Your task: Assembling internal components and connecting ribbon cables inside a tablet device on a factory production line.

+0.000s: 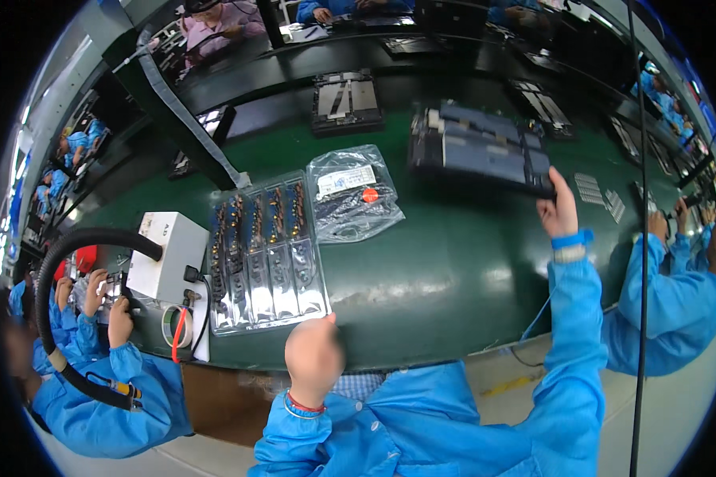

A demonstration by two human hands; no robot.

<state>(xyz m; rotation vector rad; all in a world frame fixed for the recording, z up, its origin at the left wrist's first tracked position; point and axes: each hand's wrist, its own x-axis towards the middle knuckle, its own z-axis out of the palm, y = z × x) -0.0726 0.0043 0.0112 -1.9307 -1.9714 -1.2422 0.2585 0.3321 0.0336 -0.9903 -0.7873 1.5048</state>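
My right hand point(561, 211) grips the near right corner of a flat black electronic device casing point(485, 151). Grey panels like battery packs fill its upper face, and its left side is smeared by motion. The casing seems lifted over the green table. My left hand point(314, 358) is at the table's front edge, beside the lower right corner of a clear plastic tray point(321, 298). Blur hides most of its fingers, so its grip cannot be made out. Small parts with orange and gold bits sit in the tray's long compartments.
A clear plastic bag point(354, 199) with a white label lies behind the tray. Left of it are a white box point(167, 254) with a black hose and a tape roll point(177, 326). Similar casings point(346, 99) lie farther back. Metal strips point(589, 189) lie right. Co-workers sit both sides.
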